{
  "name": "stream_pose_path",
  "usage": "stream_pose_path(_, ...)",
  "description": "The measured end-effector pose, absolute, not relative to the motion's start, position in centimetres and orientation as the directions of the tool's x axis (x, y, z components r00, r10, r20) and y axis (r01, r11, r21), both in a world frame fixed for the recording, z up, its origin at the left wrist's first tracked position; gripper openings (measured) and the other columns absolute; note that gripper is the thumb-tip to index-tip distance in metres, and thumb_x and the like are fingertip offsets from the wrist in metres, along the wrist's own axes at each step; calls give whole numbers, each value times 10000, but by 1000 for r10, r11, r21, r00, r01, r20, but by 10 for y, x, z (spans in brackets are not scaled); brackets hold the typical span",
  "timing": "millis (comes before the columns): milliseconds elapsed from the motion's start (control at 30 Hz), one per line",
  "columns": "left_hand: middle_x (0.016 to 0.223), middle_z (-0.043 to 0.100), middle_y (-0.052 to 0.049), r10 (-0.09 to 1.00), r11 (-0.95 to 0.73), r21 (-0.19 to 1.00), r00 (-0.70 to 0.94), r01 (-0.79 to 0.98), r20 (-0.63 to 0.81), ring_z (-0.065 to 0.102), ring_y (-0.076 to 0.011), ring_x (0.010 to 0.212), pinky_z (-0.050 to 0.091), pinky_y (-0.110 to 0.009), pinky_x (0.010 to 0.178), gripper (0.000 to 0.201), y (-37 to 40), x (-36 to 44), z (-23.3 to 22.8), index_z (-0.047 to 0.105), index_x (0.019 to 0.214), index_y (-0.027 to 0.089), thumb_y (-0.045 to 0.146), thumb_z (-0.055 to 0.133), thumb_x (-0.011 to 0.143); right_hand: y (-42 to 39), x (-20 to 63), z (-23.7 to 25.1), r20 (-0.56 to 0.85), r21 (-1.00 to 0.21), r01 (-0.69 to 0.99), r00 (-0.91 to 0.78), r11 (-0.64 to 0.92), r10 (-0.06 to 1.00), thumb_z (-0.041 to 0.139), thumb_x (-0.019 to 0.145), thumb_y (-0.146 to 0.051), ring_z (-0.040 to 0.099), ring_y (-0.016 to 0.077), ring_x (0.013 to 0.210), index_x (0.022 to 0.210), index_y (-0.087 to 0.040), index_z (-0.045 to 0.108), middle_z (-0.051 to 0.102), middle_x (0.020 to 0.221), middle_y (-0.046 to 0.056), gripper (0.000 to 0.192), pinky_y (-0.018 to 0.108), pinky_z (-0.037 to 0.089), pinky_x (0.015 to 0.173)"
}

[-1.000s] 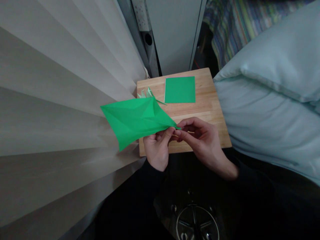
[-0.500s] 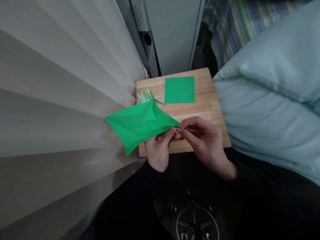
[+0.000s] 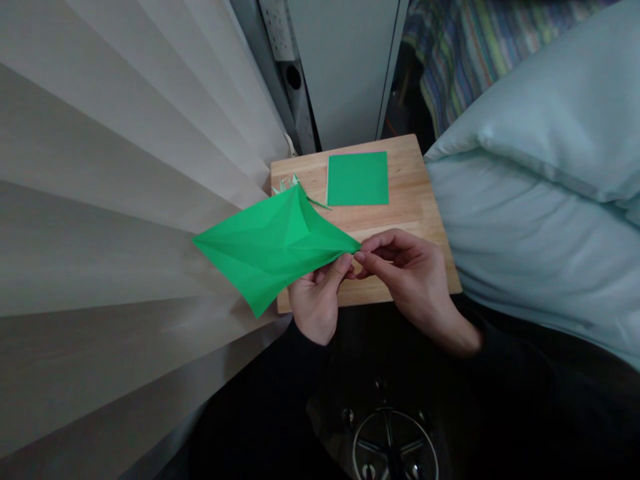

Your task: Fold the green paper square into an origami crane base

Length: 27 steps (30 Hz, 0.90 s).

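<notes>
While both hands meet at the middle of the frame, the green folded paper [image 3: 273, 243] hangs in the air between them and the curtain, pinched at its right-hand tip. Its long axis runs nearly level across the frame, tilting slightly down to the left: 1 sharp corner points right into the fingers, the opposite wide end points left toward the pleated curtain [image 3: 110, 200]. A peak of it rises toward the upper middle, and a lower corner dips to the lower left. The left hand [image 3: 315, 303] sits under the paper, thumb closed up against its underside near the tip. The right hand [image 3: 407, 277] comes in from the right, thumb and forefinger narrowed tight on that same tip.

Behind the hands lies a wooden board [image 3: 415, 200], and on it a flat green square sheet [image 3: 358, 178] at upper centre, well apart from the held paper. A small pale green folded piece [image 3: 287, 183] peeks out just behind the paper's peak, partly hidden by it. To the right, a pale blue pillow [image 3: 540, 193] presses against the board's edge. A chair base [image 3: 390, 443] shows dimly at the bottom.
</notes>
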<state>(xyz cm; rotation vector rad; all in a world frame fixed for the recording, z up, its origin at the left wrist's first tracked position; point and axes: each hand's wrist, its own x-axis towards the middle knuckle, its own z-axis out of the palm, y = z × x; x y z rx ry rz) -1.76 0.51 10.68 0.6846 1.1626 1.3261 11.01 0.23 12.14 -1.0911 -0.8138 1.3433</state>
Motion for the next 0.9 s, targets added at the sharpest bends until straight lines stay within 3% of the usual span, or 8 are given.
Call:
stream_pose_path(433, 655, 689, 10, 961, 176, 892, -126, -415, -248, 604, -102, 598, 526, -235, 612, 271, 4, -11, 111, 722, 707, 170, 327, 941, 677, 5, 102, 120, -192, -885, -454, 155, -103, 969, 953, 681, -342, 663, 103, 557, 829, -206, 650, 717, 722, -37, 364, 241, 589, 518)
stream_pose_path(633, 625, 652, 22, 940, 142, 903, -231, -405, -251, 553, -83, 539, 465, -214, 535, 298, 5, -10, 109, 690, 692, 165, 330, 937, 665, 5, 102, 119, -153, -904, -425, 233, -41, 960, 959, 654, -297, 613, 78, 559, 828, -213, 641, 691, 775, -46, 372, 203, 535, 472)
stream_pose_path(900, 630, 656, 26, 961, 123, 900, -177, -418, -214, 571, -99, 577, 499, -230, 589, 269, 3, -10, 108, 704, 701, 172, 324, 926, 702, 2, 98, 119, -292, -813, -557, 140, -169, 946, 970, 626, -311, 659, 107, 533, 906, -234, 597, 723, 704, -78, 473, 259, 594, 537)
